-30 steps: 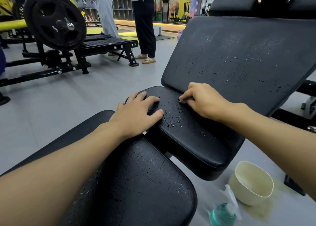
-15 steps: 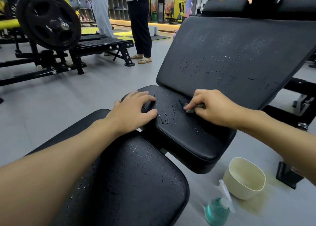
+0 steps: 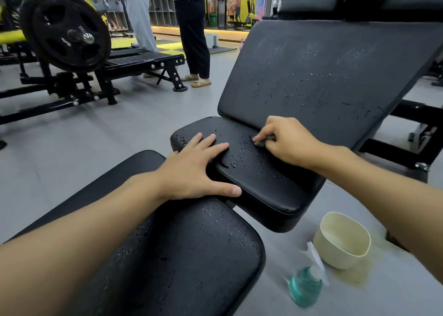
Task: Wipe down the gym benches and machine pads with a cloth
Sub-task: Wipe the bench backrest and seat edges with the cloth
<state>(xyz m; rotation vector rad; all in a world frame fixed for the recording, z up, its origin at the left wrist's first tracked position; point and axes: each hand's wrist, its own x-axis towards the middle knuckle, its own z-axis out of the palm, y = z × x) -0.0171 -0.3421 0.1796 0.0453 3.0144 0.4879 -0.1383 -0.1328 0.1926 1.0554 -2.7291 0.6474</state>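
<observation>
My right hand [image 3: 285, 141] is curled tight around a small grey cloth [image 3: 263, 141], pinching it in my fingertips and pressing it onto the far part of the seat pad [image 3: 251, 172], just beside the gap where the backrest [image 3: 323, 76] rises at a tilt. Only a scrap of the cloth shows past my fingers.

My left hand [image 3: 194, 169] lies flat and spread, gripping nothing: the fingers rest on the seat pad's left edge, and the thumb stretches along its near edge, above the gap to the front pad [image 3: 182, 255]. My left forearm crosses over that front pad.

All three pads are black and dotted with water drops, thickest on the seat pad between my hands.

On the grey floor to the right of the front pad stands a cream bowl [image 3: 342, 241], and nearer to me a bottle [image 3: 305, 284] of teal liquid, blurred. To the far left is a machine with a black weight plate [image 3: 64, 30] on its bar. Behind it two people [image 3: 191, 28] stand near shelves.
</observation>
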